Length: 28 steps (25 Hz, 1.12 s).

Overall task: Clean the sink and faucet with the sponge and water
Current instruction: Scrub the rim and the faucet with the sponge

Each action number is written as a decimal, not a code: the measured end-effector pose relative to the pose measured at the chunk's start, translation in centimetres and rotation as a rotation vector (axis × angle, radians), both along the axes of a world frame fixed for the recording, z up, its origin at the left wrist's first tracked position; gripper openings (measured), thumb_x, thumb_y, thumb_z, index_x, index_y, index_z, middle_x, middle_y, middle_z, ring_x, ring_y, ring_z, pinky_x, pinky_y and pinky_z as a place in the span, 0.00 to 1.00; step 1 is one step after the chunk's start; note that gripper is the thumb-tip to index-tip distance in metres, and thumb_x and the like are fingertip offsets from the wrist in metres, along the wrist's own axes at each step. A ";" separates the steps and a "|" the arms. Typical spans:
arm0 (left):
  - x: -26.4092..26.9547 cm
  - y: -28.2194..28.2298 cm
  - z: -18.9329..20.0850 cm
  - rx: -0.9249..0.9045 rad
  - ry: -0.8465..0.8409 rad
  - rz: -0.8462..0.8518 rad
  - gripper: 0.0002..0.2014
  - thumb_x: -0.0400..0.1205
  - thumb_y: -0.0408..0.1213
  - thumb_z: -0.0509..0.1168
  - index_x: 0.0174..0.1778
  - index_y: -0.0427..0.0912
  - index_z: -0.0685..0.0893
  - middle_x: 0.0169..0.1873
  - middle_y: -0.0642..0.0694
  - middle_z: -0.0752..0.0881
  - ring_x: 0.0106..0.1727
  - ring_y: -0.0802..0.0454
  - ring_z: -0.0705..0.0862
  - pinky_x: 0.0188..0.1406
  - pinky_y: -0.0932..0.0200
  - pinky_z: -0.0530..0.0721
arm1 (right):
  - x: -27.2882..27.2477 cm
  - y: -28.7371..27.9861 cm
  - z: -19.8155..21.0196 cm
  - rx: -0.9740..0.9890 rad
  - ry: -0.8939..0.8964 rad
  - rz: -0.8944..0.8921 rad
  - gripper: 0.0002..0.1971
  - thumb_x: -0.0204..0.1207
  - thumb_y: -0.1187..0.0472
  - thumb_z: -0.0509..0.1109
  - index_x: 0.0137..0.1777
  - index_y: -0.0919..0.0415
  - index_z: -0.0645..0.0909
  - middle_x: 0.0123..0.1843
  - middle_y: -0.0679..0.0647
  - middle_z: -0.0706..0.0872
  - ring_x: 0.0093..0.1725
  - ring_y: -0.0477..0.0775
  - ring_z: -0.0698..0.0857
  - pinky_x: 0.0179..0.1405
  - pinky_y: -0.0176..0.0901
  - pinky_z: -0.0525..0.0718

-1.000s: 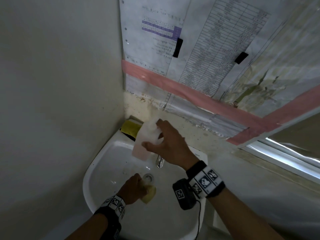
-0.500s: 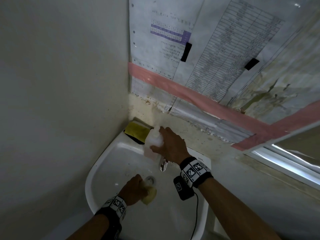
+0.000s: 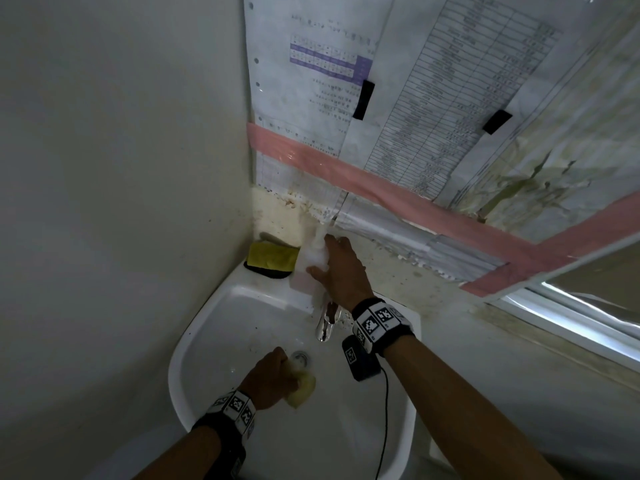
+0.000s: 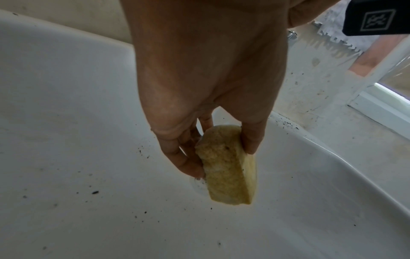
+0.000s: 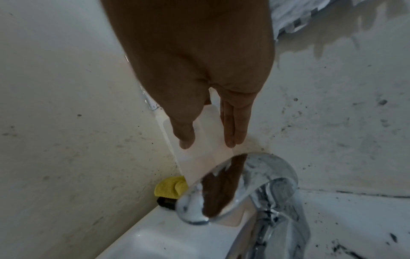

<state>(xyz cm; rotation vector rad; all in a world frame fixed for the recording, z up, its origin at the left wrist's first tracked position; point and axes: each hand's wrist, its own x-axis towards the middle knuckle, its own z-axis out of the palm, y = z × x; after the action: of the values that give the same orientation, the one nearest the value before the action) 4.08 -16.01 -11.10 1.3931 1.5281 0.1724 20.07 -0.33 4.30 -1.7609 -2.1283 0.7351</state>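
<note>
A white sink [image 3: 242,306] sits in a wall corner, with dark specks on its basin [image 4: 88,157]. My left hand [image 3: 273,375] grips a wet yellowish sponge [image 3: 303,388] low in the basin beside the drain [image 3: 300,358]. The left wrist view shows thumb and fingers pinching the sponge [image 4: 226,166] by its sides. My right hand [image 3: 322,254] holds a translucent soap bottle [image 3: 306,268] upright at the back ledge, behind the chrome faucet [image 3: 325,327]. In the right wrist view, thumb and fingers lie along the bottle [image 5: 199,157] above the faucet [image 5: 244,184]. No water runs.
A yellow and black scrub pad [image 3: 272,259] lies in the back left corner of the ledge, just left of the bottle. Walls close in on the left and behind, with papers and pink tape [image 3: 346,174] above. A window sill [image 3: 571,323] runs to the right.
My right hand has carried the bottle down and back, from above the basin to the back ledge behind the faucet. The left hand and sponge have stayed by the drain.
</note>
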 end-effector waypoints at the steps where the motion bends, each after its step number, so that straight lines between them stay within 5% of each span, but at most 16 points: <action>1: 0.1 0.0 0.0 -0.004 -0.001 0.002 0.21 0.74 0.51 0.75 0.50 0.45 0.72 0.47 0.48 0.79 0.43 0.54 0.77 0.37 0.60 0.75 | -0.2 0.0 0.0 0.000 0.023 -0.008 0.34 0.77 0.49 0.76 0.80 0.54 0.68 0.69 0.58 0.73 0.58 0.61 0.83 0.54 0.55 0.85; 10: 0.8 0.3 0.1 -0.016 -0.045 -0.001 0.20 0.75 0.50 0.75 0.48 0.48 0.71 0.43 0.51 0.78 0.40 0.56 0.76 0.36 0.60 0.75 | -1.0 -1.1 0.3 -0.012 -0.018 0.034 0.36 0.79 0.48 0.73 0.83 0.50 0.59 0.69 0.56 0.73 0.57 0.63 0.85 0.49 0.62 0.88; 17: 0.4 1.0 -0.8 -0.086 -0.162 0.156 0.27 0.70 0.58 0.77 0.53 0.44 0.75 0.48 0.45 0.85 0.46 0.50 0.84 0.38 0.58 0.83 | 1.6 -2.2 0.0 -0.080 0.026 -0.014 0.50 0.74 0.35 0.74 0.88 0.51 0.51 0.77 0.56 0.68 0.73 0.59 0.75 0.63 0.63 0.83; 20: 0.7 1.7 -1.3 -0.111 -0.280 0.369 0.39 0.58 0.68 0.78 0.53 0.42 0.77 0.49 0.38 0.88 0.45 0.45 0.87 0.37 0.50 0.86 | 3.8 -4.8 -0.4 -0.099 -0.043 0.074 0.43 0.74 0.30 0.72 0.84 0.47 0.62 0.72 0.50 0.68 0.71 0.54 0.73 0.59 0.54 0.82; 23: 1.5 2.8 -0.9 -0.106 -0.347 0.438 0.29 0.69 0.57 0.81 0.53 0.42 0.77 0.49 0.37 0.87 0.44 0.46 0.86 0.37 0.51 0.86 | 4.6 -6.8 -1.0 -0.056 -0.127 0.138 0.31 0.72 0.31 0.74 0.71 0.45 0.78 0.70 0.44 0.66 0.69 0.48 0.72 0.57 0.50 0.85; 28: 2.6 4.0 -0.2 -0.073 -0.342 0.458 0.20 0.78 0.50 0.78 0.54 0.44 0.78 0.48 0.40 0.88 0.41 0.48 0.88 0.34 0.56 0.86 | 4.4 -7.3 -1.0 -0.037 -0.259 0.203 0.24 0.76 0.46 0.75 0.72 0.47 0.81 0.73 0.54 0.67 0.70 0.59 0.77 0.53 0.58 0.89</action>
<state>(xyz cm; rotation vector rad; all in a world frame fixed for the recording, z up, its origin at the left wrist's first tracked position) 6.66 -11.98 -11.32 0.8829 1.5204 0.5987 24.45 -7.60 3.25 -1.7595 -2.5083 0.6262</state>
